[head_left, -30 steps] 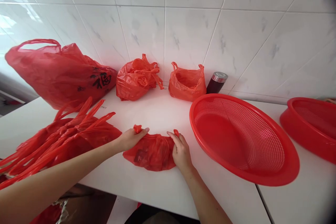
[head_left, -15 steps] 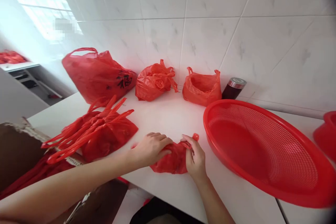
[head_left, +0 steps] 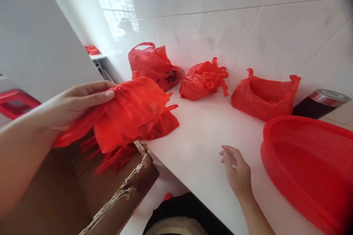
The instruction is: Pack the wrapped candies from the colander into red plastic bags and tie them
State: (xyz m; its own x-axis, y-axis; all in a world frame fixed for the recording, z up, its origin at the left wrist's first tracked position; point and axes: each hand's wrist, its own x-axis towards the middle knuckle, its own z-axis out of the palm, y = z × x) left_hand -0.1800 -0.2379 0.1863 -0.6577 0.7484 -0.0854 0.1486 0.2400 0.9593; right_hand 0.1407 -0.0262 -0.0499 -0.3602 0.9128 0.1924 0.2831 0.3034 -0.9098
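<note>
My left hand (head_left: 82, 99) is closed on a thin red plastic bag (head_left: 132, 112), which hangs crumpled over the cardboard box (head_left: 140, 176). Partly hidden behind that bag is a pile of red plastic bags (head_left: 167, 123) at the table's left edge. Below it, more red bags (head_left: 118, 159) show at the box's inner side. My right hand (head_left: 238, 170) hovers over or rests on the white table (head_left: 198, 143), fingers loosely bent and apart, holding nothing. The red plastic basket (head_left: 275, 154) is just right of it.
Along the tiled wall stand a large red bag with black lettering (head_left: 154, 62), a knotted red bag (head_left: 202, 80) and an open-topped red bag (head_left: 264, 97). A dark flask with a silver lid (head_left: 321, 102) stands behind the basket. The box's torn rim rises beside the table.
My left hand has moved from the table to the left, carrying a red bag over the box. My right hand has let go of the red bag. The view has turned left.
</note>
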